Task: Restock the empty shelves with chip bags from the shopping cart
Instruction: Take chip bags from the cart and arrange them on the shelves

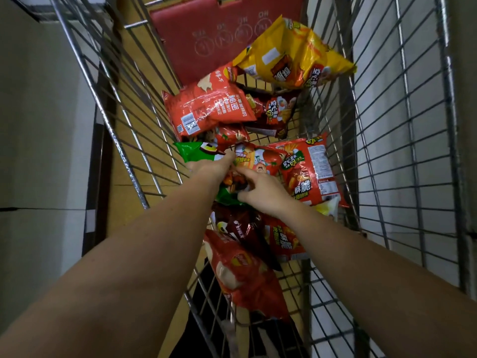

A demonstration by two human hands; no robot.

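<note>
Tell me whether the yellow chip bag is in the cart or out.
In. The yellow chip bag lies inside the cart, propped against its right wire wall.

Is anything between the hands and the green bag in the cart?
Nothing visible. The left hand is already at the green bag, the right hand close by; other bags lie around it, not over it.

Light: dim, warm indoor cast, source out of view | Glare: white streaks on the glossy orange chip bag (209, 107) and yellow bag (291, 55) | Shadows: soft, darkest under the cart (402, 151) at bottom | Distortion: strong wide-angle bowing of wires at edges | Focus: slight softness overall, forearms nearest the lens blurred
</note>
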